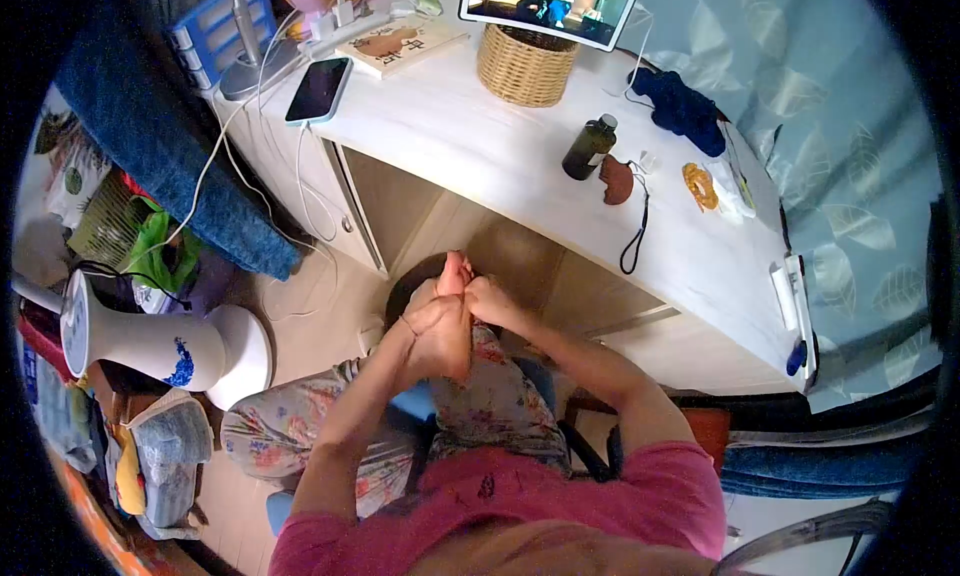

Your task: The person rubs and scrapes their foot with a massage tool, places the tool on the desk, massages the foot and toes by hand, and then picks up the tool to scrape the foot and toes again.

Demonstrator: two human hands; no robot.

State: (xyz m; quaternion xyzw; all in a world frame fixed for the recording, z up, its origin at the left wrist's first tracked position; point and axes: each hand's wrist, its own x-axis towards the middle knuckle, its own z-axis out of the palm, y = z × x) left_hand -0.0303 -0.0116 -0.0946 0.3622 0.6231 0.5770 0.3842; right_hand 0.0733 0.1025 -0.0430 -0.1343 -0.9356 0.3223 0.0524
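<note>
My bare foot (450, 346) rests raised across my other leg, sole up, with its toes toward the desk. My left hand (428, 312) wraps round the foot's inner side, its fingers pressed on the sole. Against the toe side from the right, my right hand (488, 302) is closed with bent fingers; its fingertips are partly hidden, and it seems to grip the toes. Floral trousers (500, 401) cover both legs under the foot.
Ahead is a white desk (440, 126) with a phone (320, 91), a book (400, 46), a wicker basket (527, 66) below a tablet (552, 6), and a dark bottle (590, 148). At left, a white pedestal-like object (160, 341) lies tipped beside piled clothes (170, 456).
</note>
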